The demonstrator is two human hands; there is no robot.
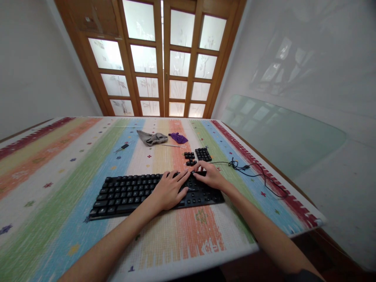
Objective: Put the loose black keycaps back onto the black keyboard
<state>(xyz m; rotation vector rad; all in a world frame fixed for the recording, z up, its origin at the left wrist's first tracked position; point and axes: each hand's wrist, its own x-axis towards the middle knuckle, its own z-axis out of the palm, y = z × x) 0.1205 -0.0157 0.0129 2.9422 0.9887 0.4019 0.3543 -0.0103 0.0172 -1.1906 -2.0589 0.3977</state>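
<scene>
A black keyboard (126, 194) lies on the striped tablecloth, its right part bare of keycaps. My left hand (170, 191) rests palm down across its middle, fingers spread and stretched over the keys. At the back edge, right of centre, my right hand (208, 175) has its thumb and forefinger drawn together; whatever is between them is too small to make out. Just behind the keyboard, loose black keycaps (203, 154) stand grouped in a block, with a smaller cluster of keycaps (189, 155) to its left.
Farther back lie a grey cloth (152, 138), a purple cloth (178, 138) and a thin rod (170, 145). A small black-handled tool (124, 146) sits at the left. The keyboard's black cable (249, 167) trails right over the tablecloth (73, 188), near a white wall (293, 70).
</scene>
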